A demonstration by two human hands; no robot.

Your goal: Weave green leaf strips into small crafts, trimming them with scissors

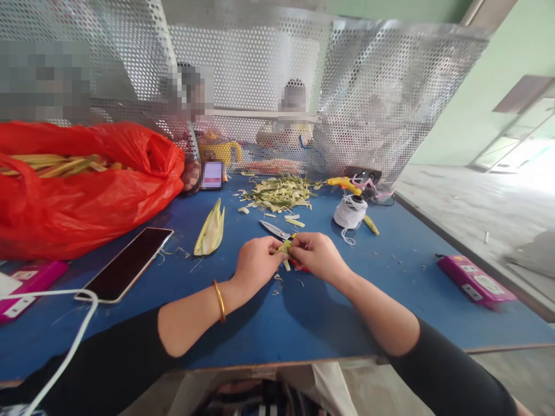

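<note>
Both of my hands meet over the middle of the blue table (243, 323). My left hand (259, 261) pinches one side of a small green husk piece (285, 247), and my right hand (319, 257) pinches its other side. Just beyond them lie scissors (274, 229), blades pointing away to the left, their handles partly hidden by my right hand. A pale, pointed husk bundle (210, 229) rests left of my hands. Farther back is a loose pile of cut husk strips (281, 193). White string (350, 212) is wound in a roll to the right, with a short husk piece (371, 225) beside it.
A red plastic bag (87, 214) of husks fills the left. Near it lie a dark phone (128, 264), a white cable (82, 323) and a magenta pack (37, 283). Another magenta pack (474, 280) is right. A yellow glue gun (343, 184) sits before a perforated screen (251, 69); people are behind.
</note>
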